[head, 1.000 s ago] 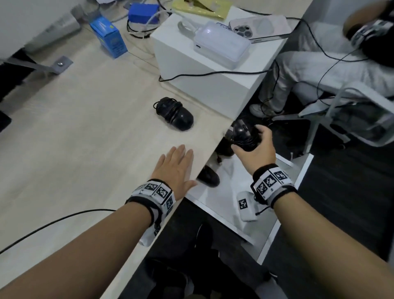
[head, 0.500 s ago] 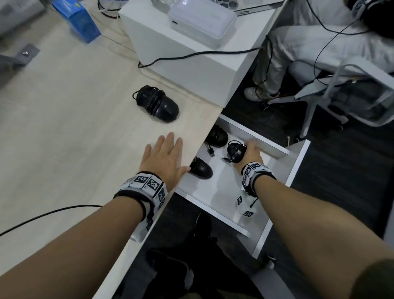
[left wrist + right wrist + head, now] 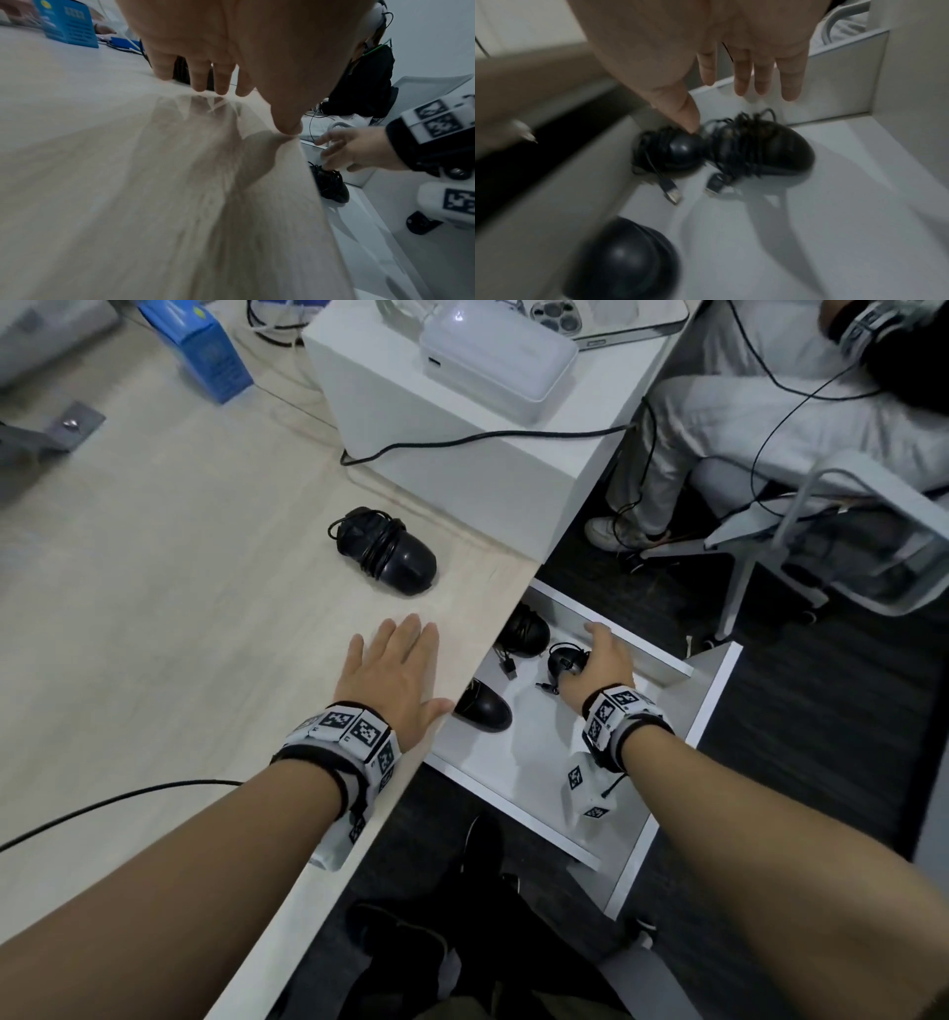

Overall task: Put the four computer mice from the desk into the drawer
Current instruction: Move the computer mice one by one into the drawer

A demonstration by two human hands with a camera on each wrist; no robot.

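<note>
One black mouse [image 3: 390,554] with its cable wound round it lies on the wooden desk [image 3: 154,608], ahead of my left hand [image 3: 426,665], which rests flat on the desk with fingers straight. The white drawer [image 3: 518,762] stands pulled out below the desk edge and holds three black mice [image 3: 524,631] [image 3: 562,660] [image 3: 482,706]. My right hand [image 3: 585,654] is inside the drawer over the middle mouse [image 3: 770,150]. Its fingers [image 3: 741,81] are straight and grip nothing. Whether the thumb touches the cables I cannot tell.
A white box [image 3: 462,444] stands on the desk behind the mouse, carrying a white case [image 3: 498,351] and a phone. A blue carton [image 3: 200,351] sits at the far left. A black cable [image 3: 102,809] crosses the desk. A seated person's legs [image 3: 744,418] and chair [image 3: 821,505] are right.
My right hand carried a mouse down from the desk edge into the drawer and let go of it; its fingers are now straight. The left hand stayed flat on the desk.
</note>
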